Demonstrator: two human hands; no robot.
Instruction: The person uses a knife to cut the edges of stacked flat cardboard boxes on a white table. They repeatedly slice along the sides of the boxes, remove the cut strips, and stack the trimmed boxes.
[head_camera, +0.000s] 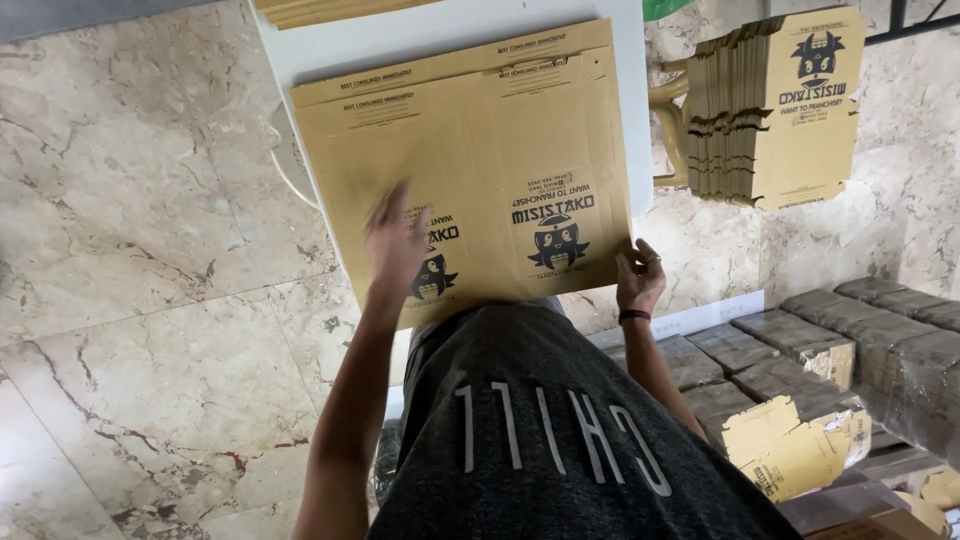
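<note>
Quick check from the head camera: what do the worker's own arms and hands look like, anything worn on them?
Both arms are bare, with no sleeves and no gloves. The left hand is motion-blurred, so nothing worn on it can be made out. The right hand has a ring on one of its fingers and a dark band around the wrist. The torso below wears a dark grey heathered shirt with pale lettering.

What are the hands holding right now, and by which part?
The right hand grips the flat cardboard sheet by its near right corner. The blurred left hand lies on its near edge; a grip cannot be told.
</note>
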